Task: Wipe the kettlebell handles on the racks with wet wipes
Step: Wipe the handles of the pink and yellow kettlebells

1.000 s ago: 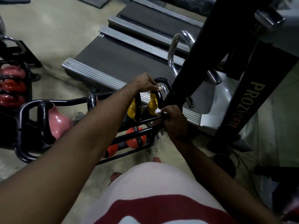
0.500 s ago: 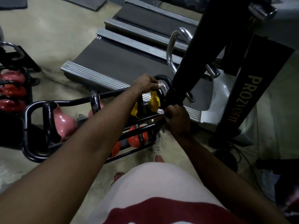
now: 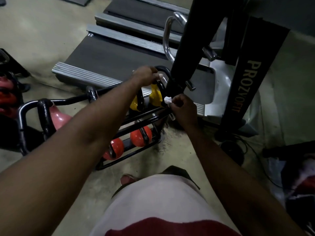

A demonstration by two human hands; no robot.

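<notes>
My left hand [image 3: 146, 75] reaches out over the top tier of the black rack [image 3: 22, 113] and is closed around the black handle [image 3: 161, 86] of the far yellow kettlebell [image 3: 155, 97], fingers wrapped over the top of the loop. My right hand [image 3: 183, 108] is curled shut on a small white wipe [image 3: 167, 100], which pokes out past my fingers and touches the lower side of that same handle, just above the rack's front rail.

The top tier holds two yellow kettlebells side by side at its right end; the nearer one [image 3: 135, 104] sits just left of the one I grip, partly hidden by my forearm. At the left end of that tier stands a pink kettlebell [image 3: 59, 116] with a thick black handle. The lower tier holds two orange kettlebells [image 3: 140, 136], the second [image 3: 115, 148] closer to me and half covered by my arm.

Another rack at the far left edge holds red kettlebells [image 3: 6, 92]. Beyond the rack lies a treadmill [image 3: 109, 55], and a black upright lettered PROZVOFIT [image 3: 247, 86] stands just right of my hands.
</notes>
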